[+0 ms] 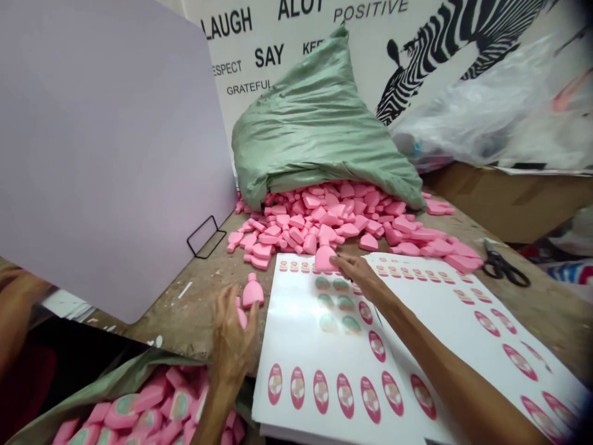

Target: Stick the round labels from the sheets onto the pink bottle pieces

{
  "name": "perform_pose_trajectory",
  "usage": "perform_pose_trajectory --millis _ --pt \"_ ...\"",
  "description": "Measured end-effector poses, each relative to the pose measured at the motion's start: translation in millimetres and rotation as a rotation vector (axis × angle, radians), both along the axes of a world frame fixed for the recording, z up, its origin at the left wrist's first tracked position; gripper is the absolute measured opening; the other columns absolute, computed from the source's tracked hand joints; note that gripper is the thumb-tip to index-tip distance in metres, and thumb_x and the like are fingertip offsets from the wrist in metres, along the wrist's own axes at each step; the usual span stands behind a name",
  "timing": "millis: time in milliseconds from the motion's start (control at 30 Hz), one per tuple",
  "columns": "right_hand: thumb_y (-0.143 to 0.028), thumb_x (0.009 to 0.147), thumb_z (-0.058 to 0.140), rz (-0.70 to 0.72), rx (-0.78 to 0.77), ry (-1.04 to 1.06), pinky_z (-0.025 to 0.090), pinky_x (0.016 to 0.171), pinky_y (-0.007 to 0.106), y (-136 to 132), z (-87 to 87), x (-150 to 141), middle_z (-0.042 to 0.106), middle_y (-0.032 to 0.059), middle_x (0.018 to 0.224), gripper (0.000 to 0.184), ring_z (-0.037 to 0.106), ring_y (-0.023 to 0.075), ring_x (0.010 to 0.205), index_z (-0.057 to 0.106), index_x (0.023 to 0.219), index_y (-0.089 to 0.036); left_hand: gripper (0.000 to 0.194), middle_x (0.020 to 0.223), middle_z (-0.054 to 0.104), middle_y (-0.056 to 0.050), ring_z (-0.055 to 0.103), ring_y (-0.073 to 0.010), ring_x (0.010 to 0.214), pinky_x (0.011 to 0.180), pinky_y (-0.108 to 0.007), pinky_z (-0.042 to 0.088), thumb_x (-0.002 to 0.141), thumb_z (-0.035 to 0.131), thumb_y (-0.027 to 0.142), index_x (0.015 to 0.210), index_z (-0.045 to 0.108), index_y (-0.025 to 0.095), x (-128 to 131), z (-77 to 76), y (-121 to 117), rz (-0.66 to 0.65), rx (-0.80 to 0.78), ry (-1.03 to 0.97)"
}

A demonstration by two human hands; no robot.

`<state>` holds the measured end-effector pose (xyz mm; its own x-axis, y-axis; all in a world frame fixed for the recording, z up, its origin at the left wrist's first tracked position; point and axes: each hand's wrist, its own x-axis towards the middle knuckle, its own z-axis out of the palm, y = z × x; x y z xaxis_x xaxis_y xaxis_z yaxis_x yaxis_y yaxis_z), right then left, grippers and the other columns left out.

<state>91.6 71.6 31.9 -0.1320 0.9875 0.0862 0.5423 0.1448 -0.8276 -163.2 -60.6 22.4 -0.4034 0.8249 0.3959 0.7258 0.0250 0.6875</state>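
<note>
The person's left hand (231, 337) sits nearest, low at center, its fingers (227, 303) half-curled around a pink foam piece (241, 317); how firmly they have hold, the hand partly hides. A bottle-shaped foam piece (253, 293) lies just beside them on the worn counter (199, 309). At lower left, an open green sack (111, 377) holds foam pieces bearing labels, within easy reach of that hand. The right hand (356, 272) stretches across white label sheets (324, 383), its fingers extended, tips resting on a second foam piece (324, 258) at the sheets' far edge, with no clear grip. The sheets seem laid flat between both hands to keep the pink oval labels (345, 395) close at hand. Beyond them, pink foam pieces (324, 222) spill from a large slumped green sack (319, 123) — its mouth seemingly tipped toward the worker. Black scissors (504, 266) lie at right, while a lilac board (102, 154), propped by a wire stand (206, 238), blocks the upper left.
</note>
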Motion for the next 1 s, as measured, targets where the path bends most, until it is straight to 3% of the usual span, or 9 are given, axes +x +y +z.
perform_pose_trajectory --millis 100,167,233,300,467,600,733,867,1000 --pt "-0.061 0.081 0.044 0.196 -0.154 0.13 0.03 0.049 0.024 -55 7.7 2 0.033 -0.0052 0.052 0.048 0.031 0.009 0.05 0.039 0.057 -0.02 0.04 0.117 0.06 -0.013 0.056 -0.0264 0.107 0.092 -0.04 0.044 0.082 0.054 0.043 0.111 0.059 0.016 51 18.6 1 -0.359 -0.146 -0.507" --pt "-0.057 0.083 0.047 0.34 -0.25 0.252 0.032 0.052 0.024 -85 14.3 0 0.037 -0.0045 0.056 0.044 0.033 0.0092 0.053 0.044 0.06 -0.019 0.041 0.108 0.065 -0.012 0.061 -0.0248 0.098 0.086 -0.037 0.048 0.083 0.053 0.047 0.107 0.062 0.015 83 23.3 0 -0.554 -0.257 -0.859" --pt "-0.054 0.083 0.05 0.408 -0.273 0.292 0.034 0.056 0.025 -103 20.6 1 0.045 -0.0024 0.064 0.039 0.039 0.0104 0.059 0.053 0.068 -0.018 0.041 0.101 0.068 -0.012 0.064 -0.0231 0.092 0.084 -0.034 0.048 0.081 0.057 0.048 0.103 0.063 0.014 104 22.0 -2 -0.588 -0.243 -1.088" --pt "-0.054 0.083 0.05 0.326 -0.197 0.2 0.036 0.058 0.025 -110 22.8 10 0.052 -0.0007 0.07 0.036 0.044 0.0121 0.062 0.058 0.079 -0.019 0.039 0.097 0.069 -0.011 0.066 -0.021 0.085 0.082 -0.033 0.049 0.079 0.06 0.046 0.101 0.062 0.014 110 17.7 -3 -0.523 -0.186 -1.193" --pt "-0.048 0.09 0.04 -0.021 0.03 -0.135 0.037 0.057 0.028 -102 -1.7 45 0.058 -0.0011 0.069 0.029 0.048 0.0137 0.055 0.053 0.094 -0.022 0.034 0.088 0.068 -0.008 0.066 -0.0158 0.064 0.066 -0.03 0.052 0.079 0.062 0.044 0.093 0.057 0.014 101 11.0 -8 -0.453 -0.254 -1.078" --pt "-0.036 0.088 0.047 0.004 0.291 -0.393 0.038 0.07 0.033 -102 -26.7 58 0.065 0.0029 0.079 0.017 0.056 0.0185 0.071 0.056 0.086 -0.022 0.033 0.078 0.063 -0.005 0.067 -0.0185 0.064 0.062 -0.03 0.054 0.077 0.065 0.041 0.092 0.055 0.014 116 10.1 -11 -0.542 -0.417 -1.039" --pt "-0.029 0.088 0.048 0.028 0.45 -0.536 0.034 0.071 0.033 -103 -33.7 58 0.066 0.0047 0.082 0.014 0.056 0.0192 0.077 0.057 0.084 -0.02 0.033 0.082 0.059 -0.006 0.069 -0.0242 0.076 0.061 -0.034 0.057 0.076 0.066 0.038 0.093 0.053 0.013 137 3.3 -7 -0.571 -0.46 -1.069" --pt "-0.027 0.088 0.049 0.038 0.462 -0.568 0.032 0.07 0.032 -102 -34.4 57 0.065 0.0042 0.078 0.013 0.055 0.0182 0.075 0.057 0.081 -0.019 0.033 0.085 0.058 -0.007 0.069 -0.0241 0.078 0.062 -0.034 0.058 0.079 0.063 0.04 0.094 0.052 0.014 142 -5.9 -3 -0.585 -0.422 -1.044" --pt "-0.026 0.086 0.052 0.044 0.382 -0.48 0.033 0.07 0.031 -100 -37.2 59 0.065 0.001 0.075 0.01 0.054 0.0169 0.072 0.057 0.08 -0.021 0.033 0.085 0.059 -0.007 0.069 -0.0234 0.075 0.062 -0.034 0.058 0.081 0.061 0.041 0.096 0.051 0.014 141 -7.7 -3 -0.596 -0.421 -1.019"
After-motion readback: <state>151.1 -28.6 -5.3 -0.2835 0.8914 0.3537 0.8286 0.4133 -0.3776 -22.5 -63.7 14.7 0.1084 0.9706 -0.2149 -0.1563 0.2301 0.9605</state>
